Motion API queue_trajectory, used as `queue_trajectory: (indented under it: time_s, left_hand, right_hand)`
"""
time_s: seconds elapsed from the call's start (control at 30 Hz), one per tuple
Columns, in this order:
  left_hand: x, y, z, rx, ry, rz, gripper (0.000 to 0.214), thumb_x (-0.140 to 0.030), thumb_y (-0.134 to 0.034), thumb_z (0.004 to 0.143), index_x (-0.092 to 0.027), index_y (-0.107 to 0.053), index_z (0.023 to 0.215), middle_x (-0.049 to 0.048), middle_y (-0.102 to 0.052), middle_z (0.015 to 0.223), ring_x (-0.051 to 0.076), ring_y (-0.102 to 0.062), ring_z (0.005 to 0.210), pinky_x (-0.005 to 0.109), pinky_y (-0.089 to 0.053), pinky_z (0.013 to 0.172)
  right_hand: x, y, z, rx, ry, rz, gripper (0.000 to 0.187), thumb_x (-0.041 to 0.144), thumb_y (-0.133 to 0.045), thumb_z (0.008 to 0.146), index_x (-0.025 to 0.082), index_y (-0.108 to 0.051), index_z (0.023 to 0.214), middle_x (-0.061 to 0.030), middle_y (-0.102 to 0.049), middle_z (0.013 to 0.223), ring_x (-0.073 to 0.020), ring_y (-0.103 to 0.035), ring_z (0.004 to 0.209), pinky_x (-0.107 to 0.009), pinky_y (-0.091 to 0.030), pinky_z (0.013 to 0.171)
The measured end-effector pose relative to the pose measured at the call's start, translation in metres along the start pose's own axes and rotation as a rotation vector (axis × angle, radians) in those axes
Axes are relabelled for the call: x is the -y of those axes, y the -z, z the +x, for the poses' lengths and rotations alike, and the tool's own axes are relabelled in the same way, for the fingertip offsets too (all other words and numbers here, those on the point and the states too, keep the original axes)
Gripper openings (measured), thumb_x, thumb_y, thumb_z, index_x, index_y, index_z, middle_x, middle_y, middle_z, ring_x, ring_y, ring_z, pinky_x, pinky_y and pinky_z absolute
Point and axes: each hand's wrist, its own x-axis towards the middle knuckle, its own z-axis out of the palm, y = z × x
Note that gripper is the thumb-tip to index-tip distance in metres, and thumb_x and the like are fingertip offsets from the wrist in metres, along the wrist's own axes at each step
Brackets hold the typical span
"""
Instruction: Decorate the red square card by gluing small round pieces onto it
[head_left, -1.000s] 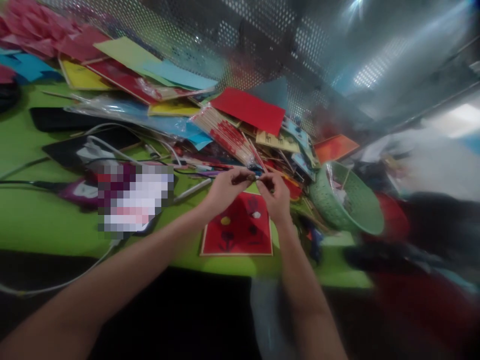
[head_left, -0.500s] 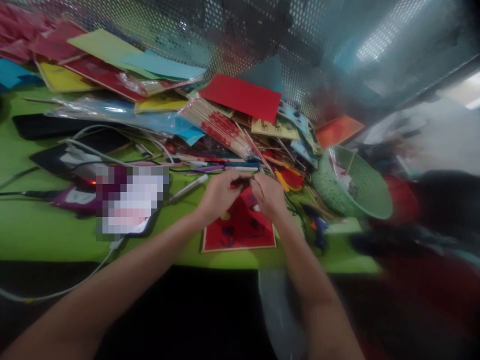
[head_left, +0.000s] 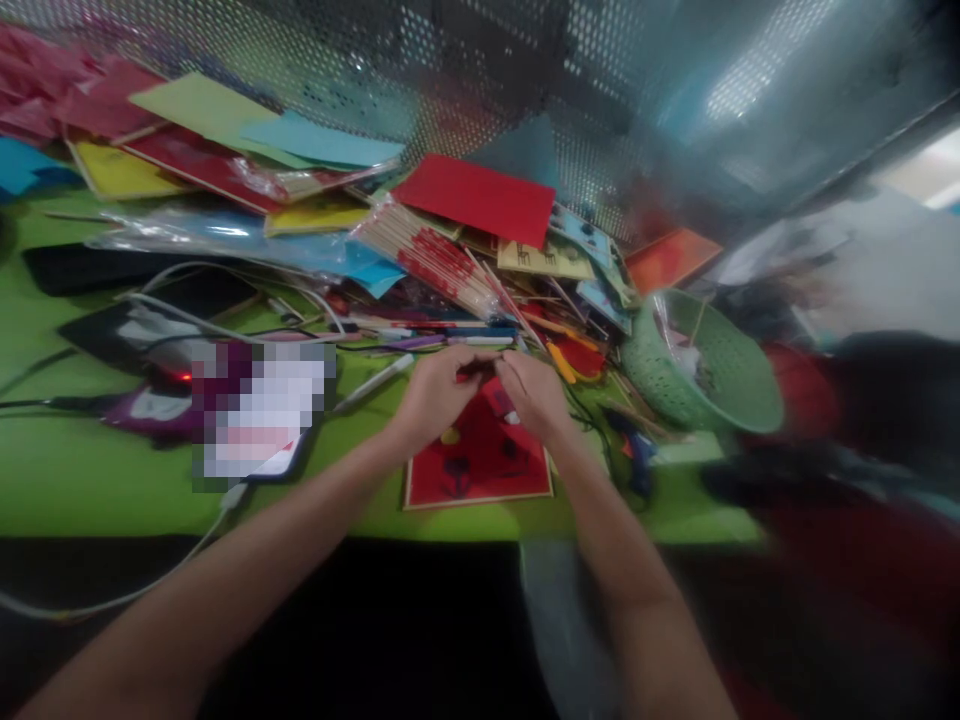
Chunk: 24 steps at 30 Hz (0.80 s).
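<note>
Two hands of yours meet over the far part of the red card (head_left: 480,475), which lies near the front edge of the green tabletop (head_left: 367,515). On your left hand (head_left: 437,392) the fingers curl inward; those of your right hand (head_left: 534,388) bend to meet them. You cannot tell whether anything is held between them. A second ago a small thing showed pinched at your fingertips; now your right hand has turned, its back hiding that spot and covering part of the white dot (head_left: 513,417) on the card. Left of the card, a phone (head_left: 289,456) lies near the front edge, its screen pixelated. A white pen (head_left: 375,382) rests between it and your left hand. Toward the tabletop's right edge, a dark blue object (head_left: 641,468) is hard to make out; beyond it sits a green basket (head_left: 664,385). Farther back, red-tipped sticks (head_left: 431,258) lie in clear wrap, with a red sheet (head_left: 480,200) just beyond. Past the right edge everything blurs.
</note>
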Motion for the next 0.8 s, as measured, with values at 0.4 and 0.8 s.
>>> queue_trajectory:
  time_s: [0.4,0.8]
  left_hand:
    - [0.0002,-0.0007,0.0009,-0.004,0.020,-0.074,0.030,-0.012,-0.061,0.084,-0.020,-0.076,0.108,0.0033,-0.079,0.106,0.019,-0.073,0.095,0.031,-0.055,0.091]
    - [0.0005,-0.0021,0.0019,0.012,0.076,-0.153,0.026,-0.020,-0.064,0.086,-0.019,-0.076,0.109,0.0056,-0.078,0.107,0.021,-0.072,0.096,0.033,-0.054,0.091]
  right_hand:
    - [0.0013,0.0011,-0.0007,-0.017,-0.045,0.234,0.033,0.040,-0.032,0.101,0.024,-0.040,0.074,-0.0015,-0.051,0.072,-0.0177,-0.047,0.070,-0.030,-0.035,0.066]
    - [0.0007,-0.0012,0.0008,-0.032,-0.071,0.288,0.033,0.041,-0.032,0.100,0.024,-0.037,0.071,-0.0001,-0.047,0.068,-0.0173,-0.044,0.066,-0.031,-0.033,0.064]
